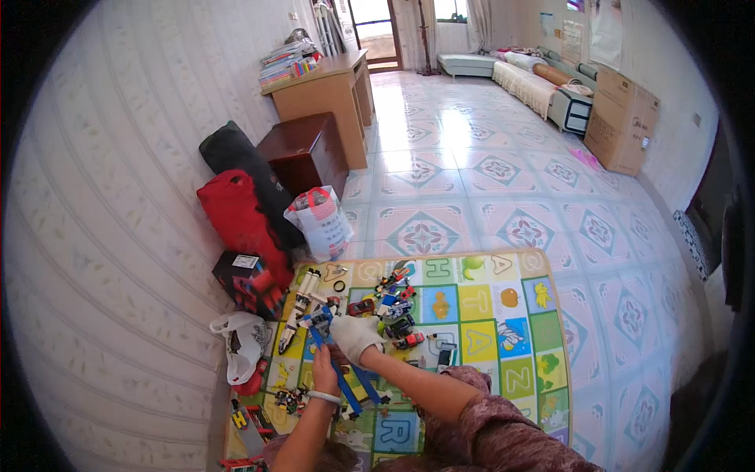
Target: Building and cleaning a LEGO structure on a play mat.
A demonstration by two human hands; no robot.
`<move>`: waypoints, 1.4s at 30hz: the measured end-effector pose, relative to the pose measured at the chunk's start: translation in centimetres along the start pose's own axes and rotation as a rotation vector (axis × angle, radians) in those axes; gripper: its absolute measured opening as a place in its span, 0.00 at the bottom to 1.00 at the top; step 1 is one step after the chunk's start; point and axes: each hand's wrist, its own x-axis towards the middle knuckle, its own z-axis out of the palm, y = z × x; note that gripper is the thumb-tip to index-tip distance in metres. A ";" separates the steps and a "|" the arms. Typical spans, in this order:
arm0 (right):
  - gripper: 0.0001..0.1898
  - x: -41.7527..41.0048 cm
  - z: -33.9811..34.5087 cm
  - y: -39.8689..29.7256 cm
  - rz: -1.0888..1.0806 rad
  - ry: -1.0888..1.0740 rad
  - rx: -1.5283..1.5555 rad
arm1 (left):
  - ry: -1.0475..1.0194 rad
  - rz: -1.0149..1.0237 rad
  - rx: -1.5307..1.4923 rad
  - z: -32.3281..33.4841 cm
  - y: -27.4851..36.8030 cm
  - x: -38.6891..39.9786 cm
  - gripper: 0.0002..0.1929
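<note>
My left hand, with a pale bangle at its wrist, holds the side of a long blue toy-brick assembly over the play mat. A white cloth or glove covers most of my right hand, which is at the far end of the assembly, by its grey part; its fingers are hidden. Just left of the hands lies a white toy rocket. Small toy vehicles lie to the right, among them a dark red car, a black car and a red one.
The alphabet play mat lies on floor tiles. Loose bricks are near my left wrist. Along the left wall stand a white plastic bag, a boxed item, a red bag and a printed carrier bag. A cardboard carton stands far right.
</note>
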 end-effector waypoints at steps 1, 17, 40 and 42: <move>0.07 -0.2 0.0 -0.4 0.009 0.002 -0.007 | -0.010 -0.003 -0.002 -0.3 -0.2 0.5 0.15; 0.08 2.2 3.0 -2.3 0.027 -0.190 -0.171 | -0.082 -0.044 -0.036 -3.6 0.1 -0.1 0.16; 0.04 1.7 2.3 -2.7 -0.097 -0.130 -0.439 | -0.060 -0.142 -0.019 -3.0 1.2 -0.5 0.20; 0.05 1.5 3.7 -3.7 -0.112 -0.173 -0.522 | -0.021 -0.098 -0.033 -3.6 1.7 0.3 0.20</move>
